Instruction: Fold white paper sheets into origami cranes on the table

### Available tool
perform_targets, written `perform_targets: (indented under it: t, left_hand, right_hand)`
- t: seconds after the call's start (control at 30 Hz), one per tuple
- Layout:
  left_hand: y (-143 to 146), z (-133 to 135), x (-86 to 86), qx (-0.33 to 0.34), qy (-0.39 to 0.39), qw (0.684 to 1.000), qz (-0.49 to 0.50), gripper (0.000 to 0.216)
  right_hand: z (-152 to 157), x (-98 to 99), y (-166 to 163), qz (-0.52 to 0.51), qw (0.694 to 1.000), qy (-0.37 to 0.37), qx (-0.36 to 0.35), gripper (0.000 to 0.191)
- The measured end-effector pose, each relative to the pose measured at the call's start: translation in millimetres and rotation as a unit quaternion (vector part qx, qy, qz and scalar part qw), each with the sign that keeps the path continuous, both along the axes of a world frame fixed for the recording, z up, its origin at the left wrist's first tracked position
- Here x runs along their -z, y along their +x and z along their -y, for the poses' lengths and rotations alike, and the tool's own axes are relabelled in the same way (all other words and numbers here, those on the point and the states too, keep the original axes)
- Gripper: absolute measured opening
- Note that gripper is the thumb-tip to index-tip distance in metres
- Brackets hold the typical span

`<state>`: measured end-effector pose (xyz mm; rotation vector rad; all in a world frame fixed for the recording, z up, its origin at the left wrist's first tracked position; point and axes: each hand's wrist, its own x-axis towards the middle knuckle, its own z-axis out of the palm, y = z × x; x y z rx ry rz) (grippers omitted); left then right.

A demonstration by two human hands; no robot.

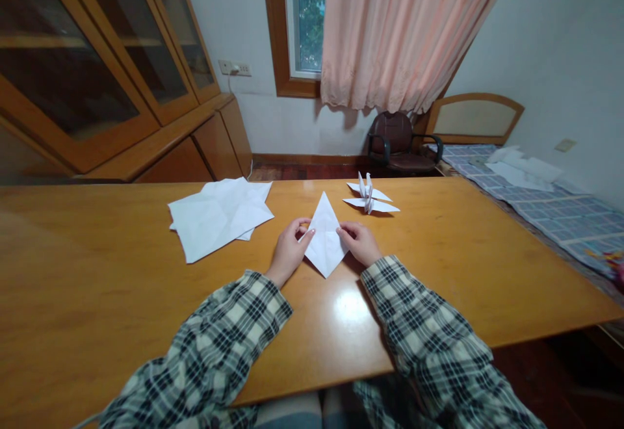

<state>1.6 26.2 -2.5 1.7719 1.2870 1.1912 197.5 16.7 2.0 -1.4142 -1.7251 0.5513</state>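
A white sheet folded into a long diamond [324, 237] lies flat on the wooden table [97, 273]. My left hand [290, 247] pinches its left corner, fingers curled on the paper's edge. My right hand [359, 242] holds its right corner the same way. Both sleeves are plaid. A finished white paper crane [369, 198] stands just beyond the diamond, to its right.
A loose pile of creased white sheets [219, 216] lies left of my hands. Behind the table are a wooden glass-door cabinet [97, 71], a dark office chair [402, 143], a pink curtain [400, 32] and a bed with a checked cover [550, 211] at right.
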Motion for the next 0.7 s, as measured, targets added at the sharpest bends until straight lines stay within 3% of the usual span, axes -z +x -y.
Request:
perform_targets:
  t: [0.3,0.53,0.7]
  left_hand:
    - [-1.1,-2.5,4.4,-0.01,0.032,0.998,-0.051,0.023]
    - [0.8,2.8,-2.3,-0.051,0.13,0.976,-0.169,0.032]
    - [3.6,7.6,-7.9,0.042,0.162,0.964,-0.207,0.026]
  right_hand:
    - [-1.7,5.6,-0.6,-0.061,0.998,-0.014,-0.006,0.029]
    - [-0.6,1.0,-0.6,0.026,0.999,0.001,0.019,0.013]
    - [-1.7,2.7,-0.6,0.05,0.999,0.002,0.011,0.013]
